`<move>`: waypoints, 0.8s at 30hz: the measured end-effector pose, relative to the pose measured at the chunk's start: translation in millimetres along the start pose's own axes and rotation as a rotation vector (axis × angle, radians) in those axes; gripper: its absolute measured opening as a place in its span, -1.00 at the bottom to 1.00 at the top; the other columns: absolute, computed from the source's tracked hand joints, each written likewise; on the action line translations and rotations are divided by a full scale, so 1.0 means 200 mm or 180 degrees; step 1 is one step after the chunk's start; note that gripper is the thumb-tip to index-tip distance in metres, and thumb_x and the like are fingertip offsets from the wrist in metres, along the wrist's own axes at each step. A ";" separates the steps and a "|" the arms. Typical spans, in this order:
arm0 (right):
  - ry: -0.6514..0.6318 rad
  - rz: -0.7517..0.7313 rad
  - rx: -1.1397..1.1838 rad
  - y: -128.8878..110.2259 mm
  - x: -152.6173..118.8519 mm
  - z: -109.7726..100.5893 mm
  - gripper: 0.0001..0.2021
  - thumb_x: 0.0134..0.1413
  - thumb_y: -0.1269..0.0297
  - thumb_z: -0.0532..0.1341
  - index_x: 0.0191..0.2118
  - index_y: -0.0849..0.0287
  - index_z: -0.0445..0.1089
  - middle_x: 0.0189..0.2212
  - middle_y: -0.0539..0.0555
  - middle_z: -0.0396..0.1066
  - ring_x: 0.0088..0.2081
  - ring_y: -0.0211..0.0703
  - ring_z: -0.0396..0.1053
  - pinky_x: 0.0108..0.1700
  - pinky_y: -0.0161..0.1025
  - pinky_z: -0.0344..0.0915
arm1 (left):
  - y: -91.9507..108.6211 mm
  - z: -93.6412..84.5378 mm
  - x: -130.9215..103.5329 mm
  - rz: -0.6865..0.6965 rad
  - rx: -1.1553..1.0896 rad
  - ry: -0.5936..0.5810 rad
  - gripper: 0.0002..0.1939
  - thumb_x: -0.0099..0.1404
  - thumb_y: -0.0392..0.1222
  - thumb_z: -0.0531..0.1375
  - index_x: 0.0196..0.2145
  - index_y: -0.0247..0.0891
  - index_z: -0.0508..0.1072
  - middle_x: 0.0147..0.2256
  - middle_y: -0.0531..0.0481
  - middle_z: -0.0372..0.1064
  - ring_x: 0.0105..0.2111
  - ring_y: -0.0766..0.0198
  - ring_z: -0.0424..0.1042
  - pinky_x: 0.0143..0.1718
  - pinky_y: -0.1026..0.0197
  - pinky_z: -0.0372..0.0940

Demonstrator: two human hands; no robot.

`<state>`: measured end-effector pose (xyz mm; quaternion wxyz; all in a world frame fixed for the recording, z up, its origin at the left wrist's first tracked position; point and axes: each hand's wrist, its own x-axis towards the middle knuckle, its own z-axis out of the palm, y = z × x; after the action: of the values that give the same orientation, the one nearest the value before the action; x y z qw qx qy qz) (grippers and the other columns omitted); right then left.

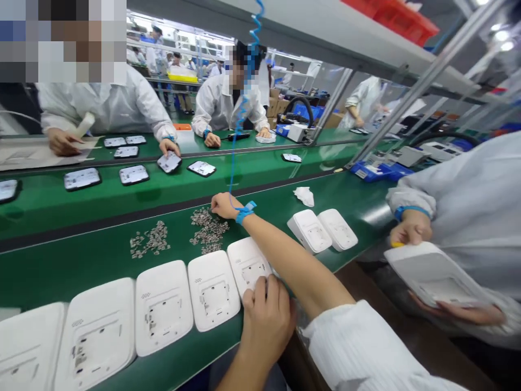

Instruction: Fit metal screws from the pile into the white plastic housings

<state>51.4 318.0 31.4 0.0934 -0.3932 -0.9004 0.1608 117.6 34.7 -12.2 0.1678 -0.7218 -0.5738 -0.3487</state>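
My right hand (223,206), with a blue strap (245,212) and coiled cord at its wrist, reaches to the edge of a pile of small metal parts (209,228). Its fingers are closed and pinched together; what is in them is hidden. My left hand (268,309) lies with curled fingers over the lower edge of a white plastic housing (246,252), gripping it. This housing ends a row of similar ones, among them a second housing (214,290) and a third housing (163,307), recessed sides up. A smaller pile of metal parts (150,239) sits to the left.
Two white housings (321,231) and a crumpled white piece (304,196) lie right of my arm. A co-worker at right holds another housing (439,277). Across the green conveyor (101,203), carrying dark-edged panels (82,178), two co-workers sit. A shelf (309,27) hangs overhead.
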 end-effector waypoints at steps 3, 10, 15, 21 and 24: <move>0.0008 -0.0040 0.0031 0.00 -0.01 -0.03 -0.96 0.10 0.45 0.30 -0.33 0.18 0.46 -0.32 0.06 0.50 -0.28 -0.16 0.39 -0.28 -0.33 0.21 | 0.02 0.00 0.01 0.0010 -0.0076 0.0317 -0.76 0.38 -0.14 0.19 -0.09 -0.35 0.48 -0.07 -0.11 0.48 -0.03 0.08 0.38 -0.24 -0.02 0.02; 0.0523 -0.0218 0.0187 0.08 -0.38 -0.34 -0.89 0.14 0.47 0.18 -0.26 0.17 0.44 -0.40 -0.01 0.48 -0.34 -0.20 0.38 -0.34 -0.35 0.19 | 0.20 0.14 0.16 0.1011 -0.0734 -0.0118 -0.93 0.30 -0.26 0.20 -0.30 -0.31 0.46 -0.30 -0.15 0.41 -0.16 0.01 0.37 -0.21 0.03 0.14; 0.0879 0.0289 0.1815 0.17 -0.87 -0.59 -0.97 0.10 0.42 0.20 -0.33 0.20 0.40 -0.53 -0.05 0.46 -0.51 -0.27 0.44 -0.44 -0.41 0.28 | 0.34 0.39 0.36 0.1179 -0.0655 -0.0480 -0.67 0.25 -0.13 0.29 -0.07 -0.34 0.46 -0.13 -0.20 0.41 -0.03 -0.05 0.33 -0.12 -0.01 0.24; 0.1414 0.0639 0.2811 0.28 -1.16 -0.55 -0.79 -0.02 0.19 0.36 -0.40 0.21 0.39 -0.55 -0.02 0.45 -0.54 -0.24 0.44 -0.54 -0.40 0.32 | 0.41 0.49 0.43 0.0941 -0.0483 -0.0716 -0.57 0.23 -0.12 0.33 0.01 -0.36 0.45 -0.01 -0.29 0.38 0.10 -0.17 0.26 0.07 -0.18 0.20; 0.1532 0.0719 0.2535 0.30 -1.16 -0.47 -0.86 -0.02 0.28 0.34 -0.40 0.20 0.39 -0.58 -0.07 0.41 -0.54 -0.25 0.45 -0.50 -0.40 0.33 | 0.39 0.45 0.41 0.0797 -0.0346 -0.0802 -0.53 0.27 -0.09 0.31 0.08 -0.34 0.43 0.03 -0.30 0.36 0.09 -0.16 0.27 0.04 -0.20 0.21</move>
<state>276.4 204.9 87.1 0.4245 -0.4483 -0.6732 0.4069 226.7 128.3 -5.9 0.0975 -0.8336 -0.4763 -0.2624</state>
